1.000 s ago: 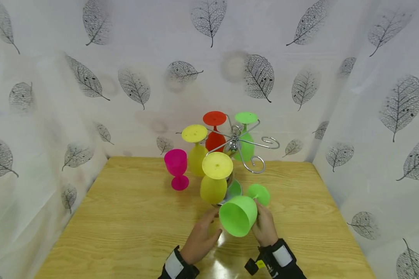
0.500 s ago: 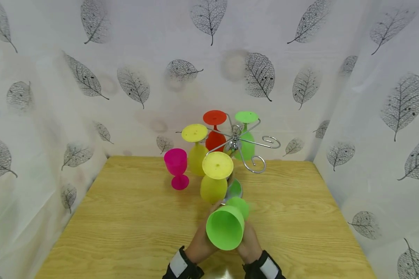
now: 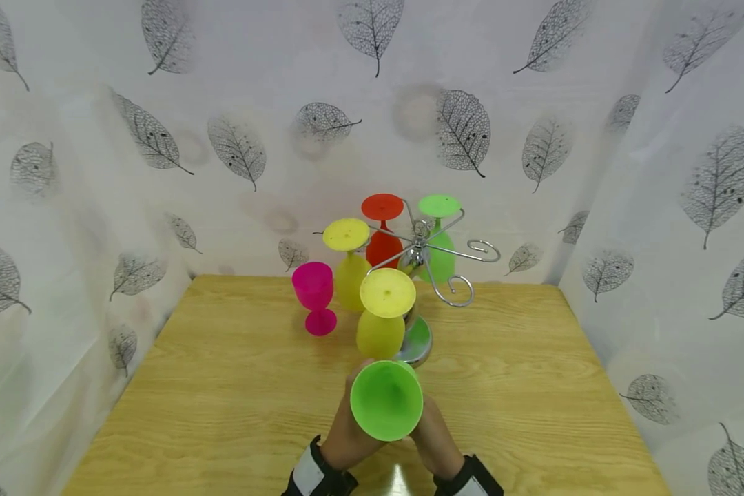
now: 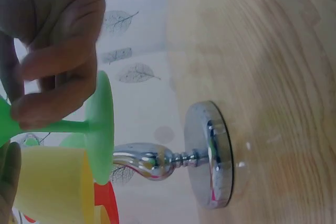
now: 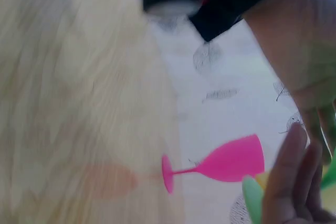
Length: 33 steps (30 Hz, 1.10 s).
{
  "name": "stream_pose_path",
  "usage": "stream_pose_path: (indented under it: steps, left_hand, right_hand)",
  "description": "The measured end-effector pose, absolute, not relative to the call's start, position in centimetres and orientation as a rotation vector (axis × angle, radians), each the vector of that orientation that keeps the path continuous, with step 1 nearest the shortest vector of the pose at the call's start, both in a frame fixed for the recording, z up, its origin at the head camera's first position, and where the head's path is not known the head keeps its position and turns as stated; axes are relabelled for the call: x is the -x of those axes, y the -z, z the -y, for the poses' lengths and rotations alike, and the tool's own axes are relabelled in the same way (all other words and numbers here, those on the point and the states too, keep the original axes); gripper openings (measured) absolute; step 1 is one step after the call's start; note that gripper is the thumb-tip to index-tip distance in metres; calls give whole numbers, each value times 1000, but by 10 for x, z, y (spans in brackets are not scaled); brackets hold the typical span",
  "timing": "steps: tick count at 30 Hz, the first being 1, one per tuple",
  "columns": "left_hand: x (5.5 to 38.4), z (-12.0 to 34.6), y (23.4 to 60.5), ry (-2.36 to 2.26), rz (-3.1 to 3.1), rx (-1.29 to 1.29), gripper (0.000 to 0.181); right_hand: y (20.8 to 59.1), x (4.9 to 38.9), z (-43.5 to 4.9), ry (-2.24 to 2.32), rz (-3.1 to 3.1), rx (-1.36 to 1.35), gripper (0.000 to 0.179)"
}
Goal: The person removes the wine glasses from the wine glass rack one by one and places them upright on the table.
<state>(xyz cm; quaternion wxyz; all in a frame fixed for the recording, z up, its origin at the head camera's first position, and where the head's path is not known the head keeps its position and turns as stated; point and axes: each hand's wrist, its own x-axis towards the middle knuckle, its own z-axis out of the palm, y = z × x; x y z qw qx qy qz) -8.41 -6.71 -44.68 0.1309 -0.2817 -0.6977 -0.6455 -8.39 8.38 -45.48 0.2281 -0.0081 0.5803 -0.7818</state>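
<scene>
At the far left, a pink goblet point(image 3: 313, 287) stands upright on the wooden worktop point(image 3: 211, 386), bowl uppermost, apart from the rack. Next to it the rear yellow goblet point(image 3: 350, 282) hangs upside down, its foot at the top.

Nearer the person, the left hand point(image 3: 349, 428) wraps the left side of the green goblet point(image 3: 387, 401); its grip seems curled round the bowl, though the fingertips are largely hidden. Just beyond are the front yellow goblet point(image 3: 380, 335) and, farther back, the red goblet point(image 3: 384, 244), both hanging foot upward.

The green goblet is held between the two hands, in front of the rack and off the worktop. It is close to upright, its mouth facing up and its foot below. It looks like smooth, thin-walled plastic: probably light, fairly stiff, unlikely to shatter, perhaps a little slippery. The bowl seems the bulkier end, so a pinch on the narrow stem alone might let it tip or spin; stem and lower bowl together look the surest hold, and squeezing the rim could flex it.

Farther right rises the chrome rack point(image 3: 420, 241), two of its curled arms bare. The right hand point(image 3: 432, 430) closes in from that side, its bent fingers pinching the stem above the foot. Behind, the rear green goblet point(image 3: 440, 260) hangs upside down from the rack.
</scene>
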Motion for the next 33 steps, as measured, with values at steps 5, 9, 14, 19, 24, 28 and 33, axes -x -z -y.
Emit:
stream_pose_path:
  steps: [5,9,14,19,24,28,33]
  left_hand:
    - [73,77,449,1842,2049,707,106]
    - [71,84,452,1760,2098,637,104]
    - [65,97,456,1708,2119,509,105]
    - [69,113,456,1697,2133,304,106]
    - [86,131,454,1807,2141,1,104]
    - [109,147,459,1916,2117,-163,97]
    - [134,160,469,2004,2117,-279,95]
  right_hand:
    - [454,84,-86,2069,-1811,140,38]
    - [453,82,-86,2114,-1931,352,36]
    - [450,81,-84,2212,-1935,565,30]
    - [451,82,-82,2246,-1871,640,27]
    - [456,81,-80,2245,-1823,636,29]
    - [460,82,-80,2245,-1840,605,30]
    - [461,83,-83,2238,-1889,512,31]
